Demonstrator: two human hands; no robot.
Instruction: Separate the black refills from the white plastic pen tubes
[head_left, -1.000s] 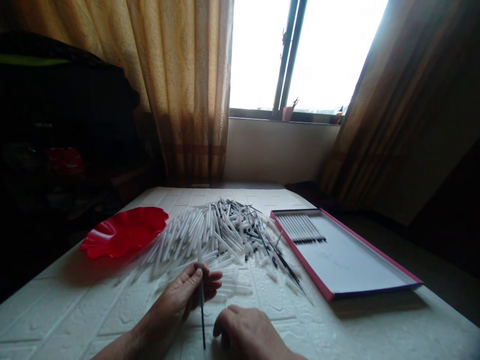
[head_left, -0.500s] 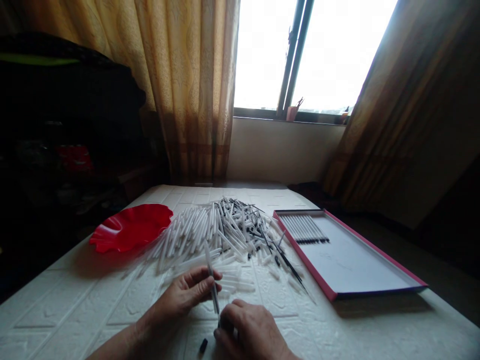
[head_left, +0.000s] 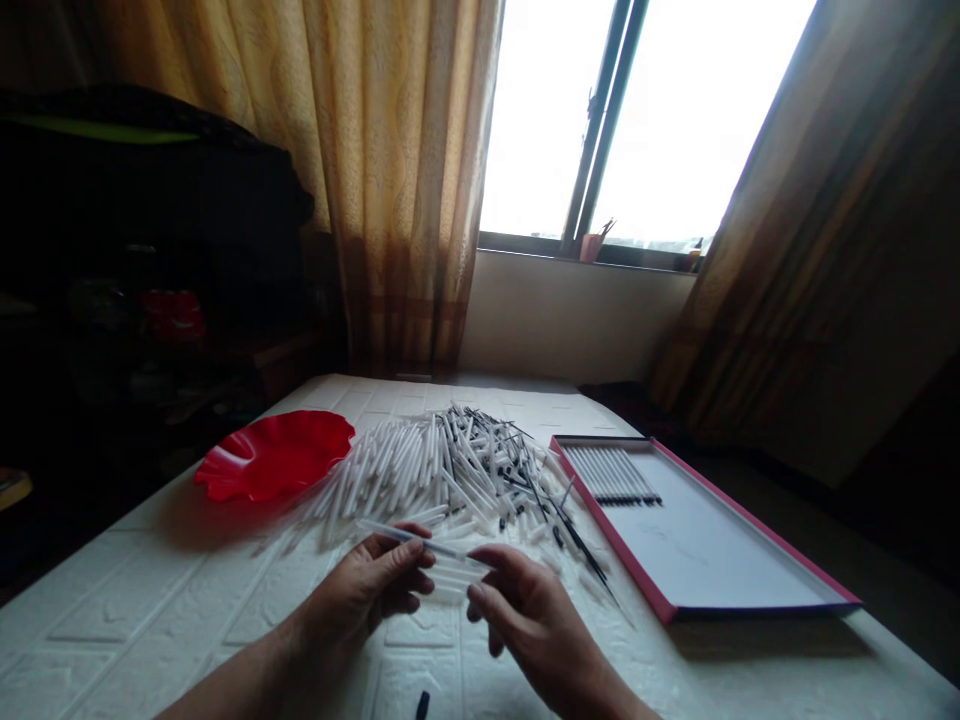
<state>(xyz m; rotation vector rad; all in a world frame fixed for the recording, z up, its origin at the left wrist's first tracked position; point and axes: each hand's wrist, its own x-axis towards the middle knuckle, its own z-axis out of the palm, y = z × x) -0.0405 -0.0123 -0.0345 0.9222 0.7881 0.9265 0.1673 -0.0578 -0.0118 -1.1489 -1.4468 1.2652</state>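
Observation:
My left hand (head_left: 379, 580) is closed, pinching a clear pen barrel (head_left: 448, 550) between thumb and fingers. The barrel lies nearly level, its left end slightly higher, with a thin refill seeming to show inside. At the barrel's right end is my right hand (head_left: 532, 610), with index finger and thumb around that tip; the exact contact is hard to see. A small black pen cap (head_left: 423, 704) lies on the table near the bottom edge. Just beyond my hands spreads a big pile of clear pen barrels (head_left: 397, 460), mixed with dark refills (head_left: 577, 545) and black caps.
A red wavy-edged bowl (head_left: 277, 455) stands left of the pile. To the right, a shallow pink-rimmed box lid (head_left: 750, 510) holds a row of pens (head_left: 611, 473) at its far left. Curtains (head_left: 405, 200) and a window (head_left: 675, 120) are behind the white table (head_left: 150, 620).
The pen barrel has swung from steep to nearly level. My right hand has moved up and to the right, its fingers now at the barrel's right end. The view has shifted slightly.

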